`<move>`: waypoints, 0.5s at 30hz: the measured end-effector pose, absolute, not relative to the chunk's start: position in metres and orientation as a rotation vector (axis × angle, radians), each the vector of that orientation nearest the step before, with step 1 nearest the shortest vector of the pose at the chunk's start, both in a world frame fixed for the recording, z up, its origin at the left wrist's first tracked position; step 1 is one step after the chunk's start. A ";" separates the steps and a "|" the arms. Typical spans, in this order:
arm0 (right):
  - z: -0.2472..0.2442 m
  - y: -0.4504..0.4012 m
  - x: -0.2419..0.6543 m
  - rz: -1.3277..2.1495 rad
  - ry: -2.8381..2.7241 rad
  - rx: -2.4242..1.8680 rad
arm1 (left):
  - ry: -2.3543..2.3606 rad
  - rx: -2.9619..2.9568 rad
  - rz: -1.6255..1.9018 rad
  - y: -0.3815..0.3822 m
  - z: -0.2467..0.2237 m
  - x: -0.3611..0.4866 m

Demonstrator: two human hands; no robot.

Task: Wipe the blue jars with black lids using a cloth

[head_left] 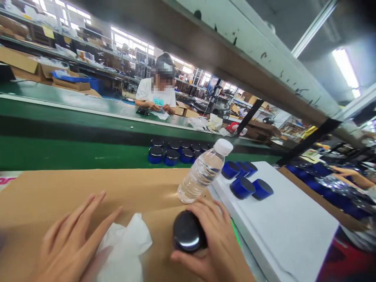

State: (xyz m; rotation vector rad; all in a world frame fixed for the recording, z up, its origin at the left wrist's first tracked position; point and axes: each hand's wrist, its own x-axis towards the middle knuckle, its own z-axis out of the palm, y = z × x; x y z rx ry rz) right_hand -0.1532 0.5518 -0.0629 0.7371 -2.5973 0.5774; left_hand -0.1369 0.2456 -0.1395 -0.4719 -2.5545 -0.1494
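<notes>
My right hand (213,235) is wrapped round a round container with a glossy black top (188,232), over the brown cardboard (158,223). Fingers outstretched, my left hand (75,239) hovers over or rests beside a crumpled white tissue (127,246); whether they touch is hard to tell. Just beyond my right hand a clear water bottle (199,176) with a white cap stands on the cardboard, tilted in the view. On the white box (282,223) to the right are several blue containers with dark tops (242,187).
Several blue jars with shiny black lids (171,156) stand in rows on the green surface (73,145) behind the cardboard. Across it a person (158,90) handles something small. At right, another person's hand (357,176) is by a carton of blue items (331,192). A beam (264,58) crosses overhead.
</notes>
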 end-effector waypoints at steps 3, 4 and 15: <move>-0.080 0.578 -0.151 0.343 -2.559 0.628 | -2.553 -0.469 -0.179 0.245 -0.145 -0.137; -0.087 0.582 -0.151 0.342 -2.578 0.590 | -2.555 -0.469 -0.205 0.245 -0.145 -0.137; -0.096 0.581 -0.162 0.765 -2.805 0.433 | -2.585 -0.526 -0.321 0.243 -0.142 -0.140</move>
